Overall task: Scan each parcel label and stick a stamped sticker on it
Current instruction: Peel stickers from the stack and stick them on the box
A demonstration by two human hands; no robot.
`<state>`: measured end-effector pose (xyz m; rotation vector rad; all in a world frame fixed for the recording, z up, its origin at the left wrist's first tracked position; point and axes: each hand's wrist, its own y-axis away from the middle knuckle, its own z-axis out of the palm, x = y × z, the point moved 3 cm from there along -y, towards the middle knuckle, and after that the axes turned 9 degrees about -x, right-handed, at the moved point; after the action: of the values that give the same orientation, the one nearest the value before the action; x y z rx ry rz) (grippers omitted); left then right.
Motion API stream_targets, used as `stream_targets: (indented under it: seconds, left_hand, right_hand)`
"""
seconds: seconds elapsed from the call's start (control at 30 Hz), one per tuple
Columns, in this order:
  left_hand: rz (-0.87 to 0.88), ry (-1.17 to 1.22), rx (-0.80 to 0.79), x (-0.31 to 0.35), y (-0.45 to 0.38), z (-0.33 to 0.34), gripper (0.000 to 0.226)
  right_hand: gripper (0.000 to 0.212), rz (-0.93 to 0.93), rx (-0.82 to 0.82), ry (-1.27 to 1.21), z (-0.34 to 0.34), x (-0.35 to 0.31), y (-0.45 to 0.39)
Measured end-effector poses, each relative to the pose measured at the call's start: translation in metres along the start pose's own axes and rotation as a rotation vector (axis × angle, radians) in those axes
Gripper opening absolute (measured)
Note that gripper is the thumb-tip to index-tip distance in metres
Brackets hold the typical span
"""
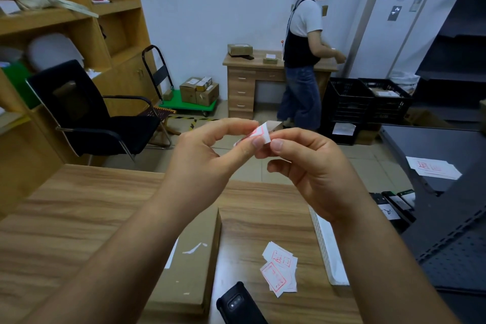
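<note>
Both hands are raised above the wooden desk [79, 218], pinching one small white sticker [263, 133] with a red stamp. My left hand [210, 155] pinches its left side between thumb and forefinger. My right hand [307, 163] pinches the right edge, and the sticker curls between them. Below, a flat brown cardboard parcel [189, 271] lies on the desk, partly hidden by my left forearm. A small pile of red-stamped stickers [280, 269] lies to its right. A black handheld scanner [239, 305] sits at the near edge.
A long white strip [327, 247] lies along the desk's right edge. Dark metal shelving [447, 244] on the right holds a stamped sheet [434, 167]. A black chair [86, 113] stands left. Another person [305, 47] stands at a far desk beside black crates [368, 102].
</note>
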<state>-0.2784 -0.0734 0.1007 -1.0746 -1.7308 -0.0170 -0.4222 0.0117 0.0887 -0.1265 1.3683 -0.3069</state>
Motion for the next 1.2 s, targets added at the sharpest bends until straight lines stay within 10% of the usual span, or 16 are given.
stream_targets:
  seconds: [1.2]
  left_hand:
    - [0.012, 0.052, -0.098, -0.006, 0.004, 0.001, 0.021]
  right_hand:
    - [0.014, -0.024, 0.055, -0.025, 0.008, 0.015, 0.003]
